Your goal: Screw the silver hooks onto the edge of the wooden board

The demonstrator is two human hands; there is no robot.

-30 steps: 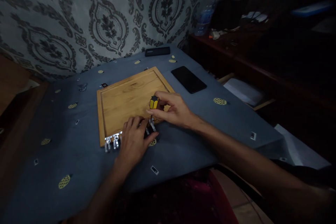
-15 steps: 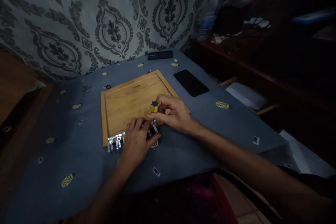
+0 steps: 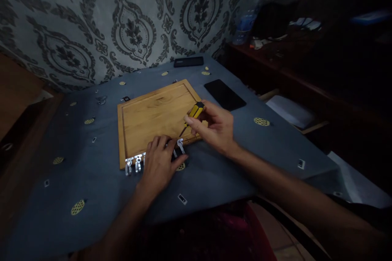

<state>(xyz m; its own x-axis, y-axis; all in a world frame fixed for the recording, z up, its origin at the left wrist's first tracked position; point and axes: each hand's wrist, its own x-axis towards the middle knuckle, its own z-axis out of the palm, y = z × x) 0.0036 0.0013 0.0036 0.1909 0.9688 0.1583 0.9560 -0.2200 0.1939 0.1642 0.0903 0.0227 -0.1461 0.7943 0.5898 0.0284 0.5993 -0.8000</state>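
My right hand is closed around the yellow and black handle of a screwdriver. The screwdriver leans, its shaft pointing down and left, close to a silver metal hook on the front edge of a framed wooden board. Over that same edge lies my left hand, fingers stretched across the wood and thumb spread out near the hook; part of the row beneath it is hidden. More silver hooks show at the board's front left corner.
Behind the board are a black phone and a dark flat case. Small dark items lie at the board's far edge. A plastic bottle stands on the dark furniture to the right. A patterned blue cloth covers the table.
The screwdriver has gone from upright over the hook to tilted, its handle up and right. My right hand has moved slightly right and up; my left hand has stayed put.
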